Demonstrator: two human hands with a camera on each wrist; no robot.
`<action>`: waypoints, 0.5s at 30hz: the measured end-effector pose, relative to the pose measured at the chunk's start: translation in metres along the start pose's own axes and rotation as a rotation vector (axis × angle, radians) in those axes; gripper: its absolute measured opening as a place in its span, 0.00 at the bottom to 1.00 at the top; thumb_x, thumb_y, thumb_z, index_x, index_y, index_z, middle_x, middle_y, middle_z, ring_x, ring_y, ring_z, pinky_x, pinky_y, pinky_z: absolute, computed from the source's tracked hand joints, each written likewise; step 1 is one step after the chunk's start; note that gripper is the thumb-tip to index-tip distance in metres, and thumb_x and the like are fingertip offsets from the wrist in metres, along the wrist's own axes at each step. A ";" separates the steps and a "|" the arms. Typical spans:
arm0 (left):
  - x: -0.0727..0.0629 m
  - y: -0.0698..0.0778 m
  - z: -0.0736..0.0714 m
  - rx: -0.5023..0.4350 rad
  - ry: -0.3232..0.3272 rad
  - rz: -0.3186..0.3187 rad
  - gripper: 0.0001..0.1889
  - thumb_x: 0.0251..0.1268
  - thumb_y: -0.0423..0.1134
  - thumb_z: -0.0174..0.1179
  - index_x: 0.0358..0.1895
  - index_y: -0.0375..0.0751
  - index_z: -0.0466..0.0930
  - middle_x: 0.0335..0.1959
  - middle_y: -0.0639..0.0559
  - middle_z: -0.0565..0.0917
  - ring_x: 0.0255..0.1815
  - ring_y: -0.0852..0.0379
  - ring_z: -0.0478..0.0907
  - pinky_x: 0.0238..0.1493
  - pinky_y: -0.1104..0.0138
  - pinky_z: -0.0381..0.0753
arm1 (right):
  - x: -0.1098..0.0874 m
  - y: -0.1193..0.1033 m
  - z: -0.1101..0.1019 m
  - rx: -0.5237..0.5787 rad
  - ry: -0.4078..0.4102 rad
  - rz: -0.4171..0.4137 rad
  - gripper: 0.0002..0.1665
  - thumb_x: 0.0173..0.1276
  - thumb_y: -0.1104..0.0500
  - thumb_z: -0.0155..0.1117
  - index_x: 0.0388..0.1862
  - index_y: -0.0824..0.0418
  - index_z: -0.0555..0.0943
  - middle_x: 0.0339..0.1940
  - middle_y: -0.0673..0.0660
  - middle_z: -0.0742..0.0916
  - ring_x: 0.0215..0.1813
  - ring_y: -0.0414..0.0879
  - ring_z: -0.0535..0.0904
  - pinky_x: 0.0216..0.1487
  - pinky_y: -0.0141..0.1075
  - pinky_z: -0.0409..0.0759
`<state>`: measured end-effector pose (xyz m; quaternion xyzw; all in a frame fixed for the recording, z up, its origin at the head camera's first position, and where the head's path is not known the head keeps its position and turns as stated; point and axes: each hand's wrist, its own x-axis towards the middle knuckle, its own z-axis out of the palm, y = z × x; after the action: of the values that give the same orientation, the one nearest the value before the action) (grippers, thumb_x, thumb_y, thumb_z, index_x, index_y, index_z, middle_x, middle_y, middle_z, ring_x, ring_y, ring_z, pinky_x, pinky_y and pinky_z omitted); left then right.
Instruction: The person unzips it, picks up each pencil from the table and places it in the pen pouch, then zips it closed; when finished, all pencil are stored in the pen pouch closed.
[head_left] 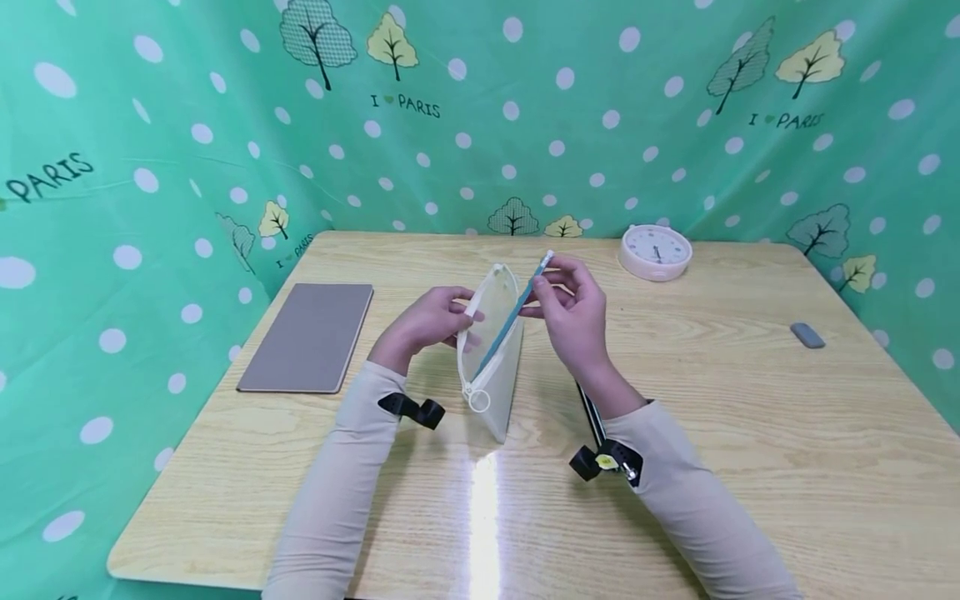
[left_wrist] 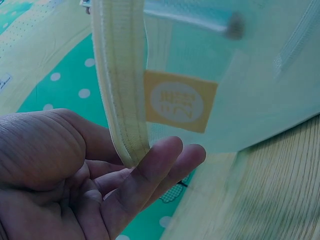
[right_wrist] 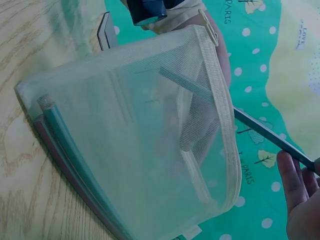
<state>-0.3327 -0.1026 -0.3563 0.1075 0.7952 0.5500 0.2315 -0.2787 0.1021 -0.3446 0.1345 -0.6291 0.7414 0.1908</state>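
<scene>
My left hand (head_left: 427, 323) pinches the zipped edge of a pale mesh pouch (head_left: 506, 398), which stands upright with its mouth spread. A ring-shaped zipper pull (head_left: 478, 402) hangs at the pouch's near end. Near its top, my right hand (head_left: 576, 312) pinches a teal pencil (head_left: 507, 325); the pencil slants down into the mouth, its lower part within the pouch. Through the mesh in the right wrist view, more slim pencils (right_wrist: 75, 150) lie along the bottom, one teal and one darker. An orange label (left_wrist: 182, 102) shows on the pouch in the left wrist view.
A grey notebook (head_left: 307, 337) lies at the left of the wooden table (head_left: 720, 383). A round white clock (head_left: 656, 252) is at the back right, with a small grey-blue eraser-like block (head_left: 807, 335) farther right. Dark slim items (head_left: 592, 417) show partly beneath my right forearm.
</scene>
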 end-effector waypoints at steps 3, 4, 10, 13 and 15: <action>0.000 0.000 0.000 0.002 0.004 -0.001 0.25 0.78 0.26 0.48 0.75 0.28 0.62 0.63 0.29 0.80 0.38 0.51 0.90 0.43 0.59 0.91 | -0.002 0.000 0.002 -0.034 -0.040 0.021 0.13 0.74 0.76 0.56 0.56 0.77 0.73 0.37 0.55 0.82 0.32 0.39 0.85 0.35 0.35 0.91; 0.000 0.000 0.000 0.003 0.005 -0.001 0.25 0.78 0.26 0.48 0.75 0.28 0.62 0.63 0.29 0.80 0.39 0.50 0.90 0.43 0.59 0.91 | -0.002 0.001 0.002 -0.047 -0.053 0.029 0.14 0.74 0.76 0.56 0.56 0.78 0.73 0.38 0.56 0.82 0.31 0.38 0.85 0.34 0.35 0.91; 0.000 0.001 0.000 0.007 0.008 0.000 0.25 0.78 0.26 0.49 0.75 0.28 0.62 0.62 0.29 0.81 0.38 0.51 0.89 0.41 0.61 0.91 | -0.004 0.002 0.003 -0.130 -0.143 0.103 0.15 0.73 0.76 0.57 0.56 0.79 0.74 0.38 0.62 0.82 0.30 0.38 0.84 0.32 0.34 0.90; 0.000 0.001 0.000 0.007 0.008 0.003 0.25 0.78 0.26 0.49 0.75 0.28 0.63 0.62 0.29 0.81 0.37 0.52 0.89 0.41 0.62 0.91 | -0.004 0.004 0.003 -0.177 -0.182 0.128 0.15 0.73 0.76 0.58 0.56 0.79 0.75 0.39 0.67 0.83 0.29 0.39 0.84 0.32 0.35 0.90; 0.000 0.001 0.000 0.010 0.007 0.001 0.25 0.78 0.26 0.50 0.75 0.28 0.63 0.62 0.29 0.81 0.36 0.53 0.88 0.41 0.62 0.91 | -0.004 0.006 0.002 -0.211 -0.195 0.137 0.15 0.73 0.75 0.59 0.56 0.79 0.75 0.39 0.69 0.84 0.28 0.39 0.84 0.32 0.35 0.90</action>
<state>-0.3326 -0.1020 -0.3550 0.1072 0.7986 0.5466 0.2281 -0.2778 0.0987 -0.3508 0.1417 -0.7267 0.6660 0.0908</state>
